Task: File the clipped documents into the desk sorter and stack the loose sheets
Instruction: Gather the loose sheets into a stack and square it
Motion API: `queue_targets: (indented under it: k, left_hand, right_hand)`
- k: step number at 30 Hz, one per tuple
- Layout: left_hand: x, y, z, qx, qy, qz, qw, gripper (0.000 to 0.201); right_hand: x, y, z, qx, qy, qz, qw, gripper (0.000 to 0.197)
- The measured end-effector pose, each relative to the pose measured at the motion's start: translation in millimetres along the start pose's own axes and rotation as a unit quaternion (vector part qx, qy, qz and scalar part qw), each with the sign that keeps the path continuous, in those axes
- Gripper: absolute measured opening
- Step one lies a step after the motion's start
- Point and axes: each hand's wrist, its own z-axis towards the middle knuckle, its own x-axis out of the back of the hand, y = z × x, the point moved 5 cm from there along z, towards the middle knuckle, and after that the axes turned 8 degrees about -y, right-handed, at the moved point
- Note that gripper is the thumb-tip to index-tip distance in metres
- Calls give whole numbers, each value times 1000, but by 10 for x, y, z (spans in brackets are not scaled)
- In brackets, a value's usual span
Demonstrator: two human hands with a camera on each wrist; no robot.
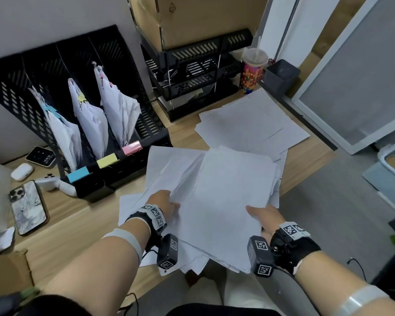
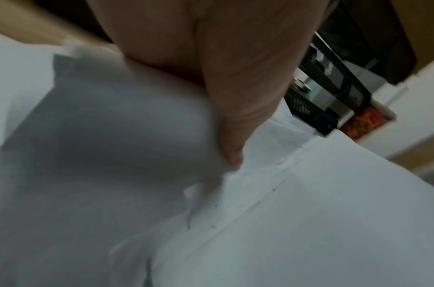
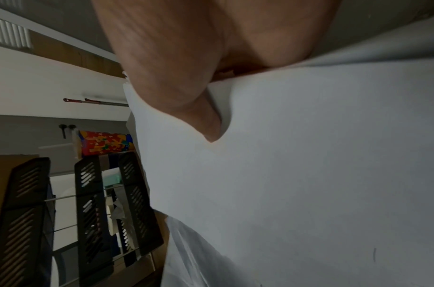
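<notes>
A thick bundle of loose white sheets is held over the desk's front edge. My left hand grips its left side, thumb pressed on top. My right hand grips the near right corner, thumb on top, fingers hidden beneath. More loose sheets lie spread on the desk further right. The black desk sorter stands at the back left, clipped documents upright in its three slots, marked by blue, yellow and pink labels.
A black stacked tray rack with a cardboard box on top stands behind the papers, a colourful cup and a grey holder beside it. A phone, earbud case and small clock lie at the left.
</notes>
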Motion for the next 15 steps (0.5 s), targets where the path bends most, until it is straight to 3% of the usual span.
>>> queue_targets:
  k: [4, 7, 12, 15]
  left_hand:
    - [139, -171, -42, -15, 50, -114, 992, 30]
    - [221, -297, -105, 39, 102, -76, 991, 30]
    - [210, -308, -121, 73, 85, -40, 993, 37]
    - [182, -318, -101, 69, 77, -112, 988, 53]
  right_hand:
    - [-2, -196, -184, 17, -27, 34, 999, 38]
    - [-93, -138, -121, -5, -27, -7, 1000, 52]
    - [-421, 46, 35, -36, -4, -8, 999, 59]
    - [-596, 34, 57, -38, 15, 6, 999, 46]
